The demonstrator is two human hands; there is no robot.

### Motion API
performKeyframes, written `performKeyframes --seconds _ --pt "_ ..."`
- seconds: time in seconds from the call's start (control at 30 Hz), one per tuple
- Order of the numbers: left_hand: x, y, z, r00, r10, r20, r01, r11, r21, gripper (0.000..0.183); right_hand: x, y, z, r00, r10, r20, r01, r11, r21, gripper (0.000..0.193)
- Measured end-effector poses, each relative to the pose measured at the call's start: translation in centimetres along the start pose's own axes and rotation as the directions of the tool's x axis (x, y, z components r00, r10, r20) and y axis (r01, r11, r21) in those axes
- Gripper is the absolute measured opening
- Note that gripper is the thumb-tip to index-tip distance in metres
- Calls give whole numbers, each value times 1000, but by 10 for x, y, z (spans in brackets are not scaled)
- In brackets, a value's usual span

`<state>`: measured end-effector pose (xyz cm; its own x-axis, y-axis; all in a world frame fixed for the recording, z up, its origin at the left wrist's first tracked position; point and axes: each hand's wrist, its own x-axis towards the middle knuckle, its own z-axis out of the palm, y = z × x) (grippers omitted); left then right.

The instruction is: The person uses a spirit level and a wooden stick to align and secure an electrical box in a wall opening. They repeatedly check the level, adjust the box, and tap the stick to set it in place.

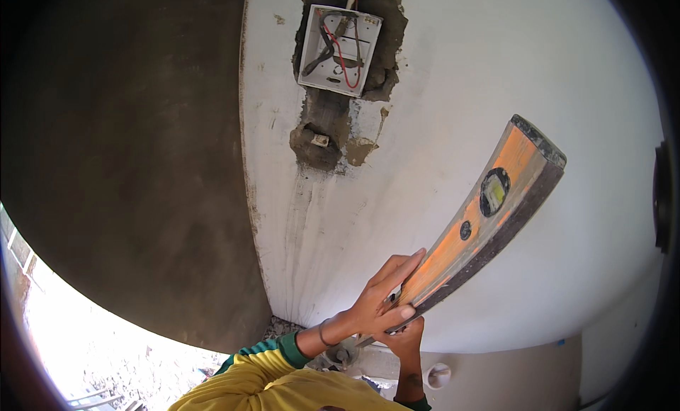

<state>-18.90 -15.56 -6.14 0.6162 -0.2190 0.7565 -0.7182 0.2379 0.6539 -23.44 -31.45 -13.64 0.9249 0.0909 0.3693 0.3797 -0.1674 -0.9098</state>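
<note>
A long orange spirit level with dark, mortar-smeared edges slants up and to the right in front of the white wall. My left hand, a dark band on its wrist, wraps round the lower part of the level, fingers along one side and thumb across the other. Just below it, my right hand holds the level's lower end; most of its fingers are hidden. Higher on the wall, apart from both hands, a white electrical box with loose black and red wires sits in a rough, mortared recess.
Beneath the box is a small fitting set in grey mortar. A dark plastered wall meets the white wall at the left. Low down stand a grey bucket and a white container. Bright rubble ground lies lower left.
</note>
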Motion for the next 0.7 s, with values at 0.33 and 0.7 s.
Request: performKeyframes --seconds 0.33,0.7 --pt "-70 9 -43 977 -210 -34 211 938 275 103 5 19 44 984 11 178 -26 996 83 58" --pt "-119 37 -82 977 -119 -178 195 837 511 90 20 39 48 864 60 501 143 923 -357 54"
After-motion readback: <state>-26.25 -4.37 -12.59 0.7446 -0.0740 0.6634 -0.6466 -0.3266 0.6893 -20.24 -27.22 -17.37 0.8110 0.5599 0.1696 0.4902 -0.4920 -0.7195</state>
